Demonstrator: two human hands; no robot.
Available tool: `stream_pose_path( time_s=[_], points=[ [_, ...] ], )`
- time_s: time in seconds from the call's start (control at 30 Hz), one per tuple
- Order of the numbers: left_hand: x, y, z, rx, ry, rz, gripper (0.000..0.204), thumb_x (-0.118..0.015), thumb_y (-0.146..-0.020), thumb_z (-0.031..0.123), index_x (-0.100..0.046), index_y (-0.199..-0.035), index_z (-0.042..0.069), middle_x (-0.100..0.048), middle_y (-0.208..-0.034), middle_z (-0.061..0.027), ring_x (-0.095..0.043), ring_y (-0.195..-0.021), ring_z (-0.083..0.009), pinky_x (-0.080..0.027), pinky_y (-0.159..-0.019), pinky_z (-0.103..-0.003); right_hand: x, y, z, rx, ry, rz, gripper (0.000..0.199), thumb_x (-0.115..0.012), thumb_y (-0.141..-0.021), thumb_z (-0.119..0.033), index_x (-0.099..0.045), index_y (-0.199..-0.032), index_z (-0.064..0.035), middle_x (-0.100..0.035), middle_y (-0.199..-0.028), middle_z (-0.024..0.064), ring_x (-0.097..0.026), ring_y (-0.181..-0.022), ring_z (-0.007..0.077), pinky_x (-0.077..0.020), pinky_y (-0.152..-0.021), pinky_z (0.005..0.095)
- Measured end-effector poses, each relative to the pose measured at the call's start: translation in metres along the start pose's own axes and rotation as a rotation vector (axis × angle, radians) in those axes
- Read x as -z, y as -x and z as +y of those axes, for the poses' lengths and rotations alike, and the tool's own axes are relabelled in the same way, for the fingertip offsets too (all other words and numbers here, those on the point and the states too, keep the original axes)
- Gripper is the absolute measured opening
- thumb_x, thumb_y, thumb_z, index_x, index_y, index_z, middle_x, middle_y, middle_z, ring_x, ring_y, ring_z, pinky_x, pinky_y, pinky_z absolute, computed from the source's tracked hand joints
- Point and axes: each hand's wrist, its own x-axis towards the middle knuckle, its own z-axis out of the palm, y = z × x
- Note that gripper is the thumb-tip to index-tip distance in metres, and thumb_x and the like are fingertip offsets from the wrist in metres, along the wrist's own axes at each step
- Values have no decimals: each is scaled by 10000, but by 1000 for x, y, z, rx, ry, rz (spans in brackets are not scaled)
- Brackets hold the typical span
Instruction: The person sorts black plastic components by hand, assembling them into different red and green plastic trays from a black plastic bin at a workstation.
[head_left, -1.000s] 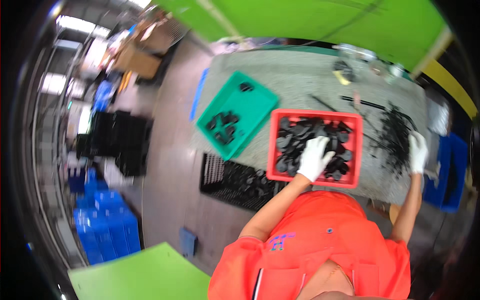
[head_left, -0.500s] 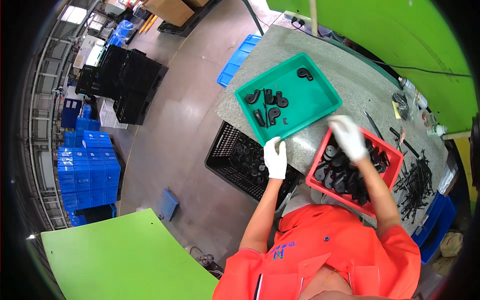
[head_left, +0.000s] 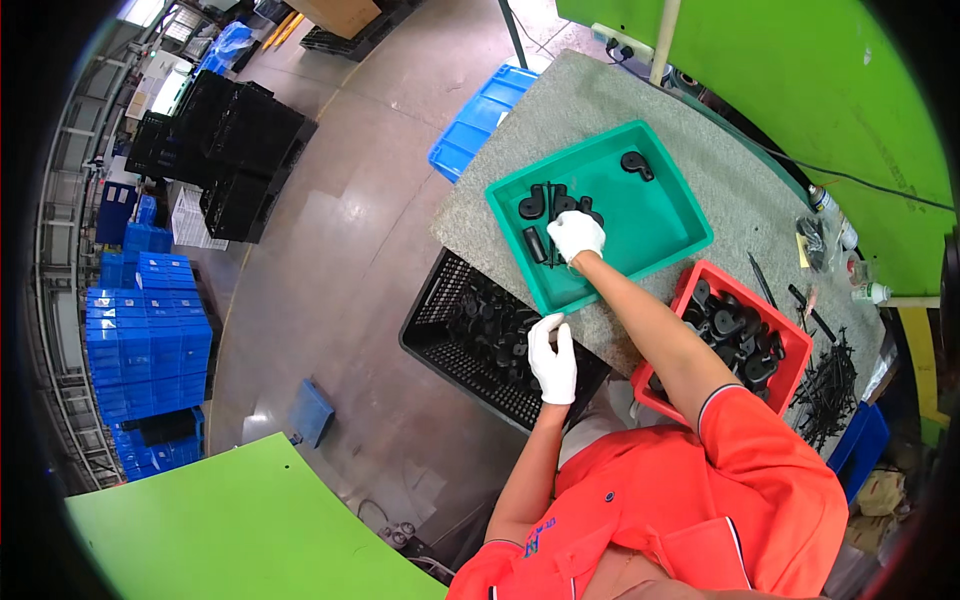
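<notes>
My right hand [head_left: 577,237], in a white glove, reaches into the green tray [head_left: 632,272] among black plastic parts. Its fingers are curled down, and whatever they hold is hidden under the hand. Beside it are a round-headed black part [head_left: 533,204], a thin black rod and a black cylindrical piece [head_left: 535,245]. Another hooked black part [head_left: 637,166] lies alone toward the tray's far right. My left hand [head_left: 553,362], gloved too, is at the tray's near corner over the black crate, thumb apart from the fingers and nothing visible in it.
A red bin [head_left: 806,352] heaped with black parts sits at the table's near right. Black thin rods [head_left: 826,385] are piled beyond it. The black mesh crate [head_left: 422,318] of parts stands below the table edge. A green panel [head_left: 240,520] is at lower left.
My right hand has gone from the red bin across to the green tray, down among the parts. My left hand has dropped slightly from the tray's edge. The whole view has shifted a little.
</notes>
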Motion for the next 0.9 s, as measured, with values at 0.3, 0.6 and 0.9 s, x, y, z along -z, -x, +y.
stream_pose_path(
  time_s=[0.3,0.6,0.9],
  points=[
    [-14,-26,5,-69,-119,-72,185,-595,-834,69,-601,-1015,31,-616,-970,-101,-597,-862,-190,-478,-760,-305,-2,-9,-16,-107,160,-117,289,-625,-705,-284,-689,-875,-60,-675,-886,152,-657,-834,309,-526,-694,400],
    [7,-66,16,-40,158,75,349,-593,-837,49,-499,-1168,-5,-553,-1147,-117,-543,-1027,-202,-428,-897,-319,80,33,21,381,8,-43,316,-538,-769,-399,-658,-822,-112,-643,-779,127,-613,-784,294,-466,-708,398],
    [-45,-78,111,-243,479,-724,940,-783,-667,173,-220,-1411,58,-316,-1415,-126,-323,-1289,-245,-300,-1047,-400,199,146,98,361,-450,-260,230,-462,-905,-231,-522,-831,-22,-496,-624,40,-486,-578,134,-404,-574,278]
  ],
)
